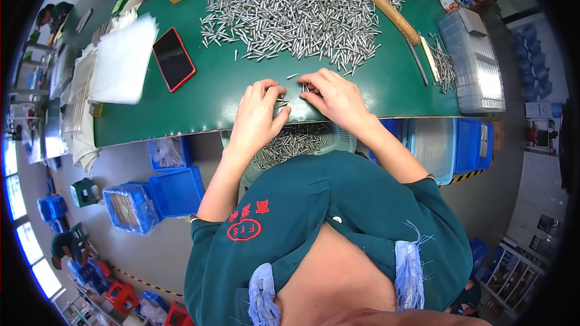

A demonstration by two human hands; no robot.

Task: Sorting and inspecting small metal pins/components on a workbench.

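Observation:
A large heap of small silver metal pins is spread over the green table. My left hand is near the table's front edge, fingers curled, with a few pins between thumb and fingertips. To its right, my right hand is closed, its fingertips around a small pin. A single loose pin lies between the hands and the heap. Below the table edge, in front of my body, a pale green basket holds many more pins.
Curved wooden strips border the heap. A red-edged phone and white sheets lie at left. Clear plastic trays stand at right, beside a small pile of pins. Blue bins are on the floor.

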